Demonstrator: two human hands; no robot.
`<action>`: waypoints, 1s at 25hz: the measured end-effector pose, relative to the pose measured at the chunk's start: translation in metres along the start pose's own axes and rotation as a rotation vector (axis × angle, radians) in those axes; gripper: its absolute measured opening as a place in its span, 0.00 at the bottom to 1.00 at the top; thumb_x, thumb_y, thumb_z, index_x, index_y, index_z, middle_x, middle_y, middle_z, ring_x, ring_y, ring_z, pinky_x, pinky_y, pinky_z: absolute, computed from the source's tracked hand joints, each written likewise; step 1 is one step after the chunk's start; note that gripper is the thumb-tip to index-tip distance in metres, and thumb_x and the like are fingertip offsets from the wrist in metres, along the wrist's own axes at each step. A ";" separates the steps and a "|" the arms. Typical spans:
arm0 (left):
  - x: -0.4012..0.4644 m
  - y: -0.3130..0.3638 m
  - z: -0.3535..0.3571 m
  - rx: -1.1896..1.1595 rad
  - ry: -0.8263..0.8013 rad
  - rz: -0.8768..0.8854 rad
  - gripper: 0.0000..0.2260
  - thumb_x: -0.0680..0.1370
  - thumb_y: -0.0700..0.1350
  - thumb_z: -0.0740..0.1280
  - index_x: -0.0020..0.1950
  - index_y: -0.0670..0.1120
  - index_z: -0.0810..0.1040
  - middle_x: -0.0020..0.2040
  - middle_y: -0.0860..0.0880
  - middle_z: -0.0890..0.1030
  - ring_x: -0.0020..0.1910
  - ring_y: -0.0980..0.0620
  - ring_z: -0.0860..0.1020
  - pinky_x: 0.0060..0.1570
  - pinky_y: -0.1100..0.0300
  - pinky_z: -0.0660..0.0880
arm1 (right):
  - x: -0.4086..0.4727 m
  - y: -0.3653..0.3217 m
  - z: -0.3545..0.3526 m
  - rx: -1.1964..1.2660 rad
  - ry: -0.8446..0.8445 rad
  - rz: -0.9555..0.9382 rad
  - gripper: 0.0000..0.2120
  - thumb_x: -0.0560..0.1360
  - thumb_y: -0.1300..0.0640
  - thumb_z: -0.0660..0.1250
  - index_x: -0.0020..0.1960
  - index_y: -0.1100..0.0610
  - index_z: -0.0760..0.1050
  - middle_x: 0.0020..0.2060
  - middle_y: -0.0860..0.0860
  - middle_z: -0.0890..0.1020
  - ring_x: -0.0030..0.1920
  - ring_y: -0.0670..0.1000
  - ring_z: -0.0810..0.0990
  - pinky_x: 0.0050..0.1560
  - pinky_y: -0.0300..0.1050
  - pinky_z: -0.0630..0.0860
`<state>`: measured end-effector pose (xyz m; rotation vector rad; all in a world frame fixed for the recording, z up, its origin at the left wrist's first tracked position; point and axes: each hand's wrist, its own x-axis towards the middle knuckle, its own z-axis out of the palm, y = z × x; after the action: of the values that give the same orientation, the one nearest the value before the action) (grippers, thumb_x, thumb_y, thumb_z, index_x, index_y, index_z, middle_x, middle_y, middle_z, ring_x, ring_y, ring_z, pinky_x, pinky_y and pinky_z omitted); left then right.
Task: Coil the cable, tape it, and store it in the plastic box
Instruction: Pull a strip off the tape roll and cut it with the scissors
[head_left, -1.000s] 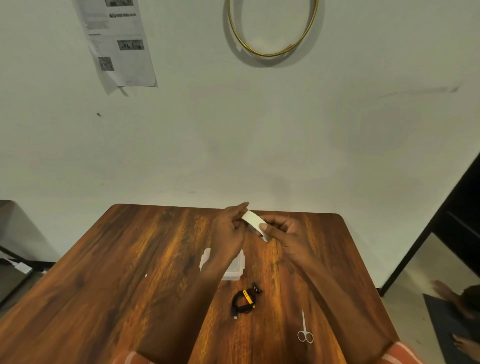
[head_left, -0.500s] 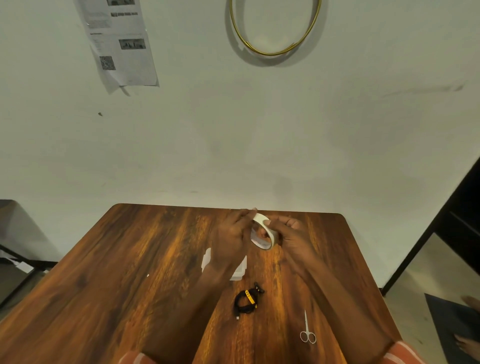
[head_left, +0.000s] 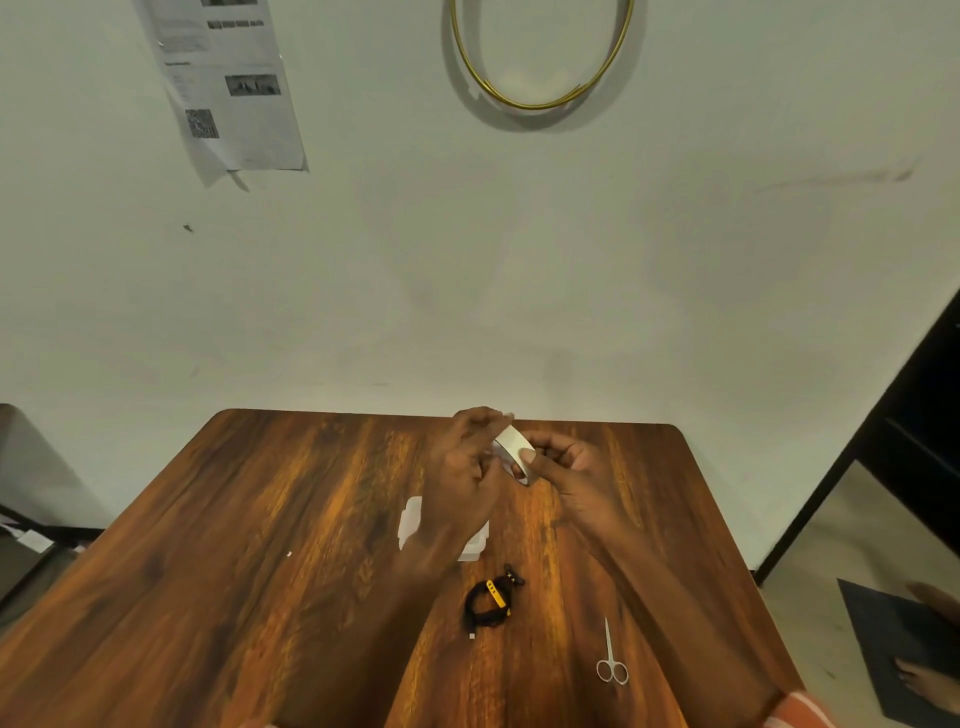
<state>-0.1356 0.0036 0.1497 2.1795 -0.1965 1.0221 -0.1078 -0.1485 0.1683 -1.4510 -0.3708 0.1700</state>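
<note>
Both hands on the tape roll (head_left: 514, 453): right hand (head_left: 569, 480) fingers pinch it, left hand (head_left: 470, 470) fingers pick for the end. Peel slow. Cable (head_left: 488, 603) coiled on worktop (head_left: 260, 545), near box (head_left: 475, 545).

Plastic box (head_left: 475, 548) half hidden behind left hand (head_left: 467, 467); paper's (head_left: 228, 88) print illegible.

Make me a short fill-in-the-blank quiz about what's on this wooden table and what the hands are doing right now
1. Both hands, left hand and right hand, hold a roll of ____.
2. The coiled black cable lies on the ____.
3. The scissors lie to the ____ of the cable.
4. The plastic box is partly hidden behind the left ____.

Missing words: tape; table; right; hand
</note>
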 end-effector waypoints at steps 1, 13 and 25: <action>0.000 -0.004 -0.002 0.046 -0.050 0.065 0.20 0.74 0.33 0.66 0.65 0.45 0.80 0.60 0.44 0.79 0.57 0.51 0.78 0.51 0.65 0.77 | 0.000 0.000 0.000 -0.008 -0.003 -0.003 0.09 0.76 0.66 0.67 0.50 0.54 0.82 0.38 0.44 0.87 0.39 0.41 0.83 0.40 0.35 0.79; 0.000 0.011 -0.015 0.018 -0.266 0.201 0.16 0.76 0.44 0.69 0.64 0.46 0.80 0.54 0.46 0.79 0.49 0.55 0.77 0.44 0.69 0.74 | 0.007 -0.010 -0.013 0.113 0.194 0.047 0.14 0.77 0.69 0.60 0.39 0.61 0.81 0.31 0.48 0.84 0.36 0.44 0.82 0.39 0.35 0.77; 0.008 0.023 -0.027 -0.117 -0.166 0.090 0.12 0.73 0.45 0.75 0.56 0.47 0.83 0.53 0.50 0.86 0.54 0.54 0.82 0.52 0.52 0.80 | 0.000 -0.015 -0.025 0.070 -0.099 0.019 0.10 0.73 0.61 0.68 0.37 0.53 0.86 0.34 0.51 0.85 0.39 0.52 0.81 0.43 0.44 0.76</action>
<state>-0.1562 0.0056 0.1801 2.1642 -0.4245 0.8558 -0.1012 -0.1733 0.1812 -1.3801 -0.4278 0.2688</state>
